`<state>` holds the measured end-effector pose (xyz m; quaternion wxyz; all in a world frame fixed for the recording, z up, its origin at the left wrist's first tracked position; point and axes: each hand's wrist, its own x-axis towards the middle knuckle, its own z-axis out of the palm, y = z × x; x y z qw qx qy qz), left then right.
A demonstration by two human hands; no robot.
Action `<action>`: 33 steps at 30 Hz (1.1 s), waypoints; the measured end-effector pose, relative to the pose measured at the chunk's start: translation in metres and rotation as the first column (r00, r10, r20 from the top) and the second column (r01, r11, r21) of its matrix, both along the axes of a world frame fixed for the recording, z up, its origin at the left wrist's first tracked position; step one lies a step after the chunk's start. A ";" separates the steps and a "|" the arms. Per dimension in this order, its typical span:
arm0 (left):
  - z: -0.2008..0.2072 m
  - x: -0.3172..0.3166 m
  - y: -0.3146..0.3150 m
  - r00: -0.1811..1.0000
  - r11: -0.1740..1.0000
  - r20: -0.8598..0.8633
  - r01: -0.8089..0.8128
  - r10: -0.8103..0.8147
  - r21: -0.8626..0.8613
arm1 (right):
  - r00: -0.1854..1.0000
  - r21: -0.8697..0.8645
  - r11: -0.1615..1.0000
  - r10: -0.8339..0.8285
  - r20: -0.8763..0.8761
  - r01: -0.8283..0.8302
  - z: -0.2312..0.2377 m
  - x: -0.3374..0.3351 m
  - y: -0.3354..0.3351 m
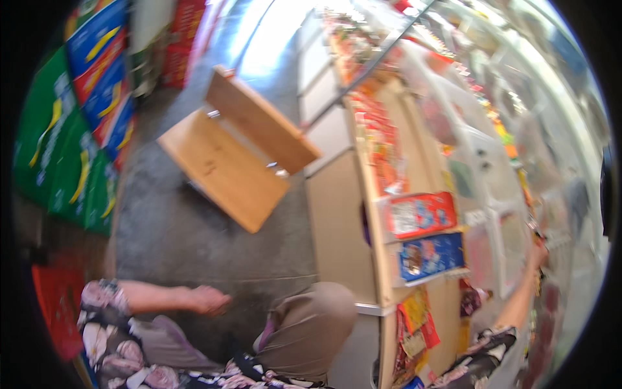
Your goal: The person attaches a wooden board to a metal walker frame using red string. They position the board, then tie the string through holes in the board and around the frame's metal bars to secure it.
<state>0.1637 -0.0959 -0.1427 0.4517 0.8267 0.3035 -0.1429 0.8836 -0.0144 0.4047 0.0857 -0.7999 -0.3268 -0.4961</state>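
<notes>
View down from the wearer's head into a narrow aisle, blurred in places. A wooden chair [230, 165] stands on the grey floor [149, 220]; its seat and back have their long sides slanting from upper left to lower right.

Well to the right of the chair and nearer the wearer, the right hand [536, 254] is at the near end of a row of small packets [510, 150]. The row's long axis runs lengthwise along the shelving, from far left to near right, its near end pointing toward that hand. Blur hides whether the hand is wide or closed on a packet.

On the wearer's side of the chair, the left hand [208, 300] hangs above the floor, narrow, fingers curled together, pointing right.

Right of the chair are clear bins [476, 165]; between chair and bins, toward the wearer, a red pack [422, 214] lies just beyond a blue pack [432, 257]. Left of the chair, green cartons [65, 172] stand near blue-and-red cartons [91, 48].
</notes>
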 end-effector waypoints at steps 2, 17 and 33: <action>0.004 0.001 0.006 0.994 0.996 -0.063 0.083 -0.085 -0.027 | 0.940 0.194 0.920 0.339 0.047 -0.341 -0.005 -0.025 0.007; 0.008 0.000 -0.002 0.995 0.989 0.005 0.098 -0.098 -0.109 | 0.293 0.444 0.765 0.607 -0.739 -0.466 0.019 -0.263 0.065; 0.034 0.001 -0.003 0.983 0.993 0.184 -0.002 0.024 -0.118 | -0.275 0.607 0.280 0.700 -0.659 -0.744 -0.209 -0.484 0.045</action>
